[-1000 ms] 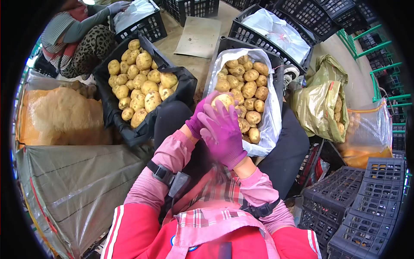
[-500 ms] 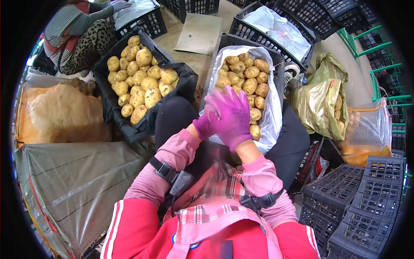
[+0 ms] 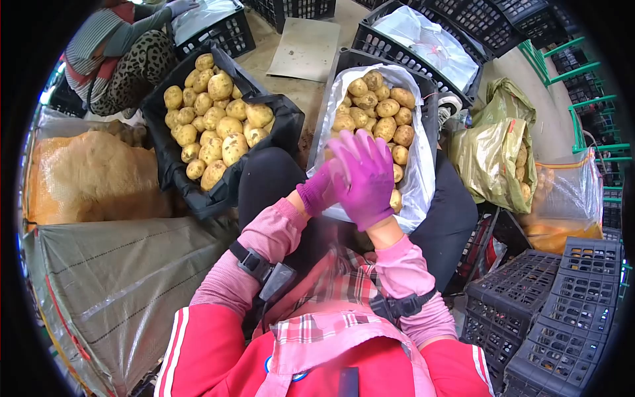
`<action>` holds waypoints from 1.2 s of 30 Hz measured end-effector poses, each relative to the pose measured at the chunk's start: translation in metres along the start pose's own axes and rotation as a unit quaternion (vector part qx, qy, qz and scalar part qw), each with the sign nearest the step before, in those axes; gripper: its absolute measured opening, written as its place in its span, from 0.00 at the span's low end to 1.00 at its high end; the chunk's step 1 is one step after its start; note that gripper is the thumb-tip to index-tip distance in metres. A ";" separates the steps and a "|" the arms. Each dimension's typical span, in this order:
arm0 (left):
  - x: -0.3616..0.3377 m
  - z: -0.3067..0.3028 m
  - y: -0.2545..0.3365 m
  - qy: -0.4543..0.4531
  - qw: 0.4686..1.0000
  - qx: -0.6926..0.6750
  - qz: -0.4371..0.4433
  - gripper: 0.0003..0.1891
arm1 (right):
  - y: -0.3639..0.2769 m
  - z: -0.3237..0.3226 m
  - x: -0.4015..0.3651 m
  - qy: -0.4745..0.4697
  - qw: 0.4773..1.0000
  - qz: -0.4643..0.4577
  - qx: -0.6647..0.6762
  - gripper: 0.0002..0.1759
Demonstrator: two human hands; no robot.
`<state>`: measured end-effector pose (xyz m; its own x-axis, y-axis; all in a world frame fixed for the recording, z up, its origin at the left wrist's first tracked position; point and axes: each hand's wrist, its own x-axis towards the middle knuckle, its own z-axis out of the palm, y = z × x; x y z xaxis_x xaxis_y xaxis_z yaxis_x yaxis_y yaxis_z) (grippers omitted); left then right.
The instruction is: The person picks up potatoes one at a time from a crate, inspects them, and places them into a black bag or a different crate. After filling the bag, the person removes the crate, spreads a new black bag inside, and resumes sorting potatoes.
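My right hand (image 3: 367, 178), in a purple-pink glove, lies across my left hand (image 3: 321, 190), gloved alike. The two touch over the near end of a black crate (image 3: 430, 122) lined with a white plastic bag (image 3: 421, 175). My right fingers are stretched out and slightly blurred, with nothing seen in them. Most of my left fingers are hidden behind the right hand. Beyond the fingertips, yellow-brown potatoes (image 3: 383, 129) fill the crate, some with dirt on their skins. The hands cover the near left part of these potatoes.
To the left stands another load of potatoes (image 3: 211, 119) in a black liner (image 3: 281, 122). A crouching person (image 3: 122, 56) works at the far left. Filled sacks (image 3: 92, 175) flank my left side, an olive sack (image 3: 489, 159) my right. Black crates (image 3: 516, 284) stack at lower right.
My overlapped hands have shifted slightly right, and the right fingers have come more upright. Several potatoes in the white-lined crate sit a little differently. The black-lined potatoes look unchanged.
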<state>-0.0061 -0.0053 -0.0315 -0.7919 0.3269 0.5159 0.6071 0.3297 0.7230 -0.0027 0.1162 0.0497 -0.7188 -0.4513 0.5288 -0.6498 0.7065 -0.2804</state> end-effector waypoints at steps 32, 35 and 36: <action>-0.001 -0.009 0.001 0.019 0.955 -0.275 -0.110 0.45 | 0.029 0.001 -0.015 0.006 0.973 0.101 0.210 0.39; -0.011 -0.004 -0.012 0.082 0.993 -0.066 -0.059 0.54 | 0.021 0.004 -0.014 -0.018 0.991 0.047 0.124 0.33; -0.011 -0.003 -0.013 0.076 0.991 -0.077 -0.080 0.55 | 0.021 0.007 -0.014 -0.022 0.993 0.042 0.109 0.30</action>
<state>-0.0057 -0.0162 -0.0448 -0.8853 0.1397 0.4436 0.4646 0.2230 0.8570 -0.0081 0.1338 0.0308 -0.7801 -0.4222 0.4617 -0.6212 0.6100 -0.4920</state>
